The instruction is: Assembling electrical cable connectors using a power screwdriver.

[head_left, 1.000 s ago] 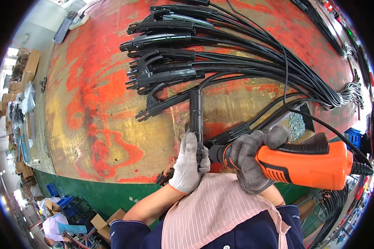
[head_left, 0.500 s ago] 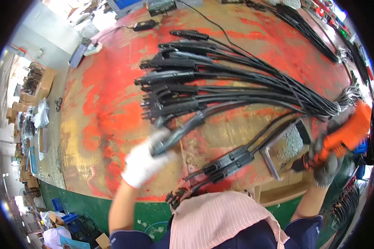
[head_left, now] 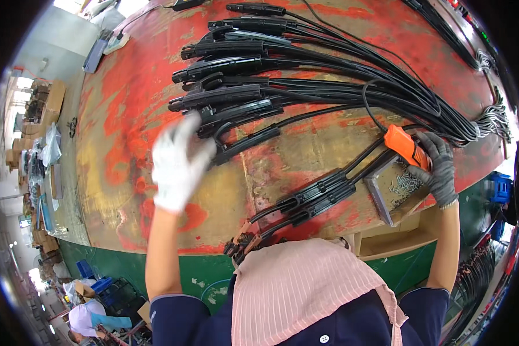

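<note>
My left hand [head_left: 177, 164], in a white glove, is blurred, with thumb and fingers apart and nothing in them. It hovers beside the front end of the nearest black clamp handle [head_left: 248, 144] in a fanned row. My right hand [head_left: 439, 170], in a dark grey glove, is closed round the grip of an orange corded power tool [head_left: 402, 143]. The tool's nose is hidden. Two more black clamp handles [head_left: 323, 193] lie side by side in front of me, with copper-coloured jaws [head_left: 242, 245] at their near ends. Below the tool sits a tray of screws [head_left: 380, 199].
Black cables [head_left: 386, 86] run from the row to a silvery tied bundle [head_left: 493, 124] at right. The worn red tabletop [head_left: 115, 138] has an open wooden compartment [head_left: 392, 242] at its near edge. More cables [head_left: 444, 34] lie far right. A person [head_left: 86, 320] is at lower left.
The orange tool has moved left and its cord end now points away from me. My left hand has let go of the nearest clamp handle, which now lies against the row.
</note>
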{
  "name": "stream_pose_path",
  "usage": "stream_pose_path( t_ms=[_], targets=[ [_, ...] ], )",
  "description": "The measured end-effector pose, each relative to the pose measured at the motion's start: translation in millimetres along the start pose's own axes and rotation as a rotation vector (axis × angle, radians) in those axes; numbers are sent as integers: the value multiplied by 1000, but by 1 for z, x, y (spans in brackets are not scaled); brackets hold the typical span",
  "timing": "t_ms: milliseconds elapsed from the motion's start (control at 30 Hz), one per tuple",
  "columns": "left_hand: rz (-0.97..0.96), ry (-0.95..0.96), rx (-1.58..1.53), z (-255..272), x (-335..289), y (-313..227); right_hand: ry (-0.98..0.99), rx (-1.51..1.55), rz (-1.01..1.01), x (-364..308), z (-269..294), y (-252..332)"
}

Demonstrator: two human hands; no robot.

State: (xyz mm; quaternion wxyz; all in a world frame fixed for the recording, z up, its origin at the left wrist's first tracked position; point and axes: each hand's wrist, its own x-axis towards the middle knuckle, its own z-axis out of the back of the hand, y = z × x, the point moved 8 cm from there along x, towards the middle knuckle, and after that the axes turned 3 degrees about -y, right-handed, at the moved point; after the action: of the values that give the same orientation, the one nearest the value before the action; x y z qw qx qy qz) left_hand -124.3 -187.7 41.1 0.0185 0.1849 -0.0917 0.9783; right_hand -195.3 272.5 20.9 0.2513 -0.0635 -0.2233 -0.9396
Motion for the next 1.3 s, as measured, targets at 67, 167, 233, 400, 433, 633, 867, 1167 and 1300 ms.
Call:
stream_pose_path(
  t_ms=[67, 167, 233, 400, 433, 633, 867, 1167, 1300],
  targets=[
    [11, 270, -142, -3, -48, -24, -116, -82, 113, 2, 6, 33],
    [129, 882, -231, -22, -123, -42, 214, 34, 281, 17, -46, 115],
    [159, 953, -132, -20, -147, -48, 195, -141, 493, 16, -83, 147],
    [201, 899, 90, -31, -165, -51, 746, -65, 505, 30, -157, 155],
    [200, 902, 93, -32, -161, -52, 788, -25, 508, 33, -164, 153],
    [207, 469, -215, 9, -118, -11, 610, -52, 591, 58, -141, 176],
    [726, 540, -916, 44, -92, 2, 576, 173, 296, 91, -108, 185],
    [-40, 592, 15, 83, -58, -42, 330, 222, 713, 99, -89, 251],
    [-158, 621, 46, 92, -50, -50, 246, 292, 796, 93, -86, 259]
  ],
)
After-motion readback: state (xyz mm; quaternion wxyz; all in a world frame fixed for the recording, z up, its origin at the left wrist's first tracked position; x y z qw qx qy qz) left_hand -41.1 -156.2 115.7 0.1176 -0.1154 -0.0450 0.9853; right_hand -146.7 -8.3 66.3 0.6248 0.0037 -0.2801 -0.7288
